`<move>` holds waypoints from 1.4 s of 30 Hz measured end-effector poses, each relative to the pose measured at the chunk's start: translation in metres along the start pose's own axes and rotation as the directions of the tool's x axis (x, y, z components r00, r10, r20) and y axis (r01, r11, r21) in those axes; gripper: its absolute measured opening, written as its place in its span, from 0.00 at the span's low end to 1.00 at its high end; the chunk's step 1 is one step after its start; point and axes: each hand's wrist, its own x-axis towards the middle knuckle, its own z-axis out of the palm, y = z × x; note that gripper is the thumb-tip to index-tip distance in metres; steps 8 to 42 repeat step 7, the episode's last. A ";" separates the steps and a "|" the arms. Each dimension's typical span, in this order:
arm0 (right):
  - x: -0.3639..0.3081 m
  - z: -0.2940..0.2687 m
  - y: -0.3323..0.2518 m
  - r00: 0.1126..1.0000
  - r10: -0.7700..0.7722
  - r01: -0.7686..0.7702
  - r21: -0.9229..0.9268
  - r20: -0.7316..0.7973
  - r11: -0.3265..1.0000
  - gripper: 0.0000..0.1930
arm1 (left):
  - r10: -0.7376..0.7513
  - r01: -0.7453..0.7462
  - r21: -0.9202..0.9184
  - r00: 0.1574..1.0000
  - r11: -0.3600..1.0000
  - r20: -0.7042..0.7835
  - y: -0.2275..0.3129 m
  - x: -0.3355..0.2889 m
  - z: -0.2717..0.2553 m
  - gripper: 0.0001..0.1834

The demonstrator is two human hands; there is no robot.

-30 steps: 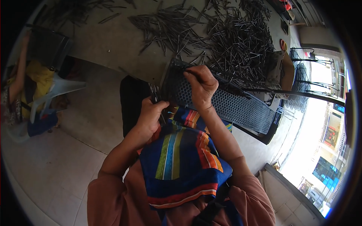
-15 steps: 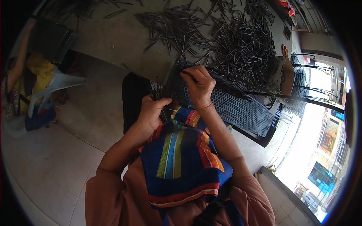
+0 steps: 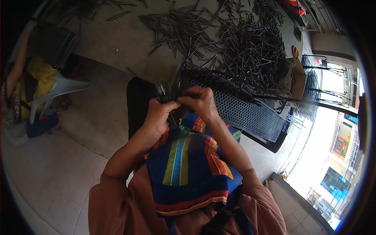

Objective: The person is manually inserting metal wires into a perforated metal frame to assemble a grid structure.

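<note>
A small bundle of thin dark sticks [image 3: 162, 93] is gripped in my left hand [image 3: 157, 116], its ends sticking up past my thumb. My right hand [image 3: 200, 104] is closed in a pinch beside the left thumb tip; whatever lies between its fingers is too small or hidden. Just beyond my right hand stands a perforated grey tray [image 3: 246, 115], with a row of dark sticks [image 3: 219, 82] lying along its far side. A large heap of similar sticks [image 3: 254, 47] covers the table behind it.
The table [image 3: 117, 43] carries more loose sticks toward the far left. A cardboard box [image 3: 298, 80] and black wire racks [image 3: 313, 84] stand at the right. At the left, another person's arm [image 3: 20, 62] shows near a pale plastic chair [image 3: 58, 88]. A striped apron [image 3: 196, 160] covers my lap.
My right hand has come back from the near end of the tray, toward me and slightly left, to meet the left thumb. The left hand stays almost in place with the sticks.
</note>
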 end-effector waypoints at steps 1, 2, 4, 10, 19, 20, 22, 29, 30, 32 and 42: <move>-0.001 0.000 0.003 1.000 0.001 -0.001 0.000 -0.002 1.000 0.05 | -0.001 0.001 0.044 1.000 0.999 0.006 -0.001 0.000 0.000 0.08; -0.002 0.000 0.007 0.999 0.051 -0.051 0.139 0.004 0.989 0.06 | -0.002 0.001 0.089 1.000 0.996 0.012 -0.002 0.000 0.000 0.08; -0.002 -0.001 0.010 0.995 0.100 -0.100 0.276 0.016 0.956 0.06 | -0.019 0.014 0.118 0.999 0.993 0.046 -0.005 0.000 -0.001 0.08; -0.003 -0.004 0.008 0.998 0.055 -0.057 0.190 0.016 0.980 0.05 | -0.022 0.016 0.127 0.999 0.992 0.048 -0.005 -0.002 0.001 0.09; -0.003 -0.004 0.008 0.998 0.055 -0.057 0.190 0.016 0.980 0.05 | -0.022 0.016 0.127 0.999 0.992 0.048 -0.005 -0.002 0.001 0.09; -0.003 -0.004 0.008 0.998 0.055 -0.057 0.190 0.016 0.980 0.05 | -0.022 0.016 0.127 0.999 0.992 0.048 -0.005 -0.002 0.001 0.09; -0.003 -0.004 0.008 0.998 0.055 -0.057 0.190 0.016 0.980 0.05 | -0.022 0.016 0.127 0.999 0.992 0.048 -0.005 -0.002 0.001 0.09; -0.003 -0.004 0.008 0.998 0.055 -0.057 0.190 0.016 0.980 0.05 | -0.022 0.016 0.127 0.999 0.992 0.048 -0.005 -0.002 0.001 0.09; -0.003 -0.004 0.008 0.998 0.055 -0.057 0.190 0.016 0.980 0.05 | -0.022 0.016 0.127 0.999 0.992 0.048 -0.005 -0.002 0.001 0.09; -0.003 -0.004 0.008 0.998 0.055 -0.057 0.190 0.016 0.980 0.05 | -0.022 0.016 0.127 0.999 0.992 0.048 -0.005 -0.002 0.001 0.09; -0.003 -0.004 0.008 0.998 0.055 -0.057 0.190 0.016 0.980 0.05 | -0.022 0.016 0.127 0.999 0.992 0.048 -0.005 -0.002 0.001 0.09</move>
